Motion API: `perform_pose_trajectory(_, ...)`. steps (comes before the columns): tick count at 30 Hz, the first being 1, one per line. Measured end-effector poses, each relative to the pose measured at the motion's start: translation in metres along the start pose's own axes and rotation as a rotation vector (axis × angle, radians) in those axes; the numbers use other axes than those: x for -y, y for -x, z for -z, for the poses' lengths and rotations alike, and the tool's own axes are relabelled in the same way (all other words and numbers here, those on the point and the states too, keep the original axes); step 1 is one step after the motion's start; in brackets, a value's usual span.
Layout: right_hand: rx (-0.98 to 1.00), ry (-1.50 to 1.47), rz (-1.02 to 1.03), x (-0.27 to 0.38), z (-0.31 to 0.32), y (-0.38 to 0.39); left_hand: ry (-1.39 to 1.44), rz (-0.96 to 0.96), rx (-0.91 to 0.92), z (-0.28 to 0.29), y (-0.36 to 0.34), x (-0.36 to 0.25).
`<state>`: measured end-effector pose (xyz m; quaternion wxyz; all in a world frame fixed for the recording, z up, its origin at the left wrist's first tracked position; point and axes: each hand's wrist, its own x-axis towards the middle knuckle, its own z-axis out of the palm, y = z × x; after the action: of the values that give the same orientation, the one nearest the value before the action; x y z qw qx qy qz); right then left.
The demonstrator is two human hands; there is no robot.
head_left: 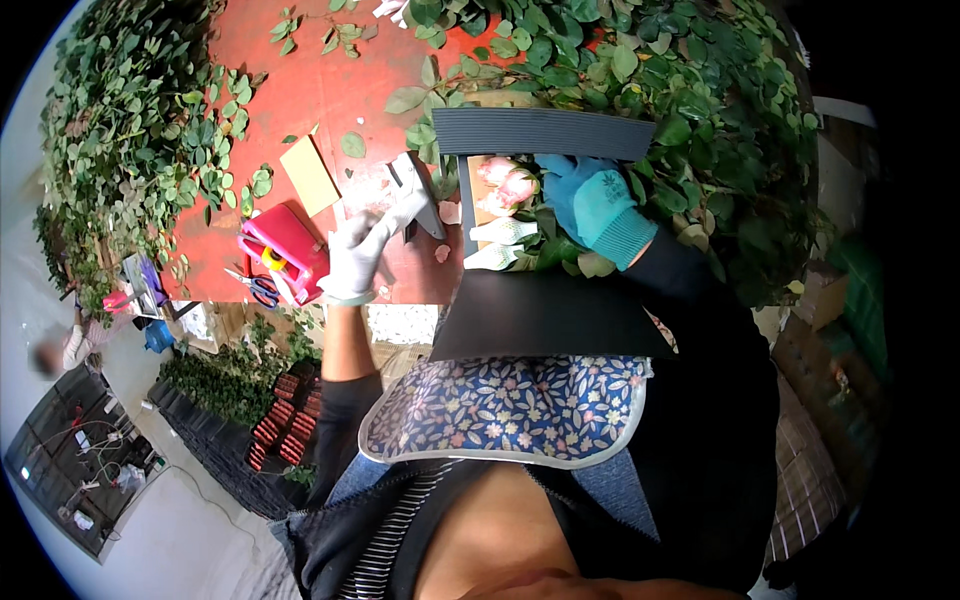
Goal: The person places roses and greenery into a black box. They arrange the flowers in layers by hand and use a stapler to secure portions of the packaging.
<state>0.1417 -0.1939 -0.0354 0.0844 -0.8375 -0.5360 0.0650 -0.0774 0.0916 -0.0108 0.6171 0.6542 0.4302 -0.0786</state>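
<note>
My left hand (356, 255), in a white glove, has curled fingers and one finger stretched along a grey stapler (424, 208) on the red table. My right hand (598, 205), in a teal glove, closes over the rose stems inside a black holder (550, 318) with a ribbed far wall. Beside its fingertips are pink roses (512, 186). Nearer to me lie pale, net-covered flower heads (505, 232). Brown cardboard shows under the roses. The glove hides most of the stems and part of what it grips.
Leafy stems are heaped at the far right (690, 120) and far left (130, 120). Left of my left hand are a pink box (290, 245), scissors (262, 290) and a yellow card (311, 176). Loose petals and leaves dot the red table (290, 100). Another person stands far left.
</note>
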Motion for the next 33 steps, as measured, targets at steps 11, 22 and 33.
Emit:
perform_pose_trajectory(11,0.102,-0.167,0.2,0.006,0.056,0.01,-0.175,-0.254,0.419,-0.077,0.011,-0.017)
perform_pose_trajectory(22,0.158,-0.05,0.074,0.019,0.036,0.014,-0.551,-0.403,-0.007,0.003,0.036,0.039)
perform_pose_trajectory(33,0.216,-0.64,0.095,0.022,0.158,-0.004,-1.271,-0.015,0.206,0.047,0.059,0.104)
